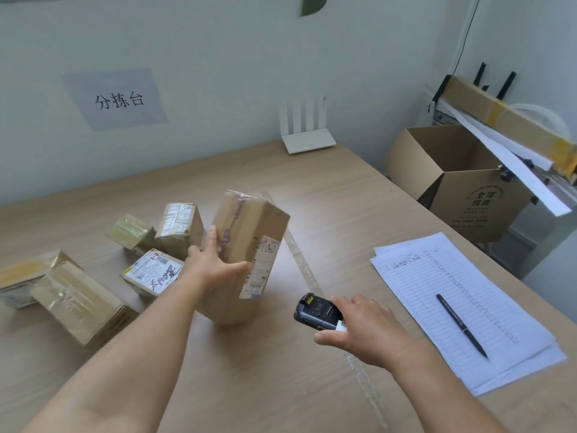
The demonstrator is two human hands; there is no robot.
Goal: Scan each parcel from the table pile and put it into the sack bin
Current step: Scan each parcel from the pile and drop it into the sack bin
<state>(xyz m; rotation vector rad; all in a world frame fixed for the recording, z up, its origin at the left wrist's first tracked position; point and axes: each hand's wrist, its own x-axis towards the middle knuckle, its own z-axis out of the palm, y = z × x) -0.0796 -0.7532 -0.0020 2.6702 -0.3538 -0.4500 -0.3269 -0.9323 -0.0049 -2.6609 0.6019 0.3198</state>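
The parcel (246, 245) stands tall and tilted between the two hands, its foot at the table (327, 198); whether it rests there I cannot tell. It is a stiff taped carton, probably light, and the tape is likely slick, so bare card at the edges is the surer hold. The left hand (215, 264) grasps it, spread wide: fingers (212, 239) up its left face, thumb across the front just short of the label (260, 267). The right hand (362, 329) is clenched round the scanner (315, 310), just below that label. More parcels (150, 270) lie beyond the left fingers.
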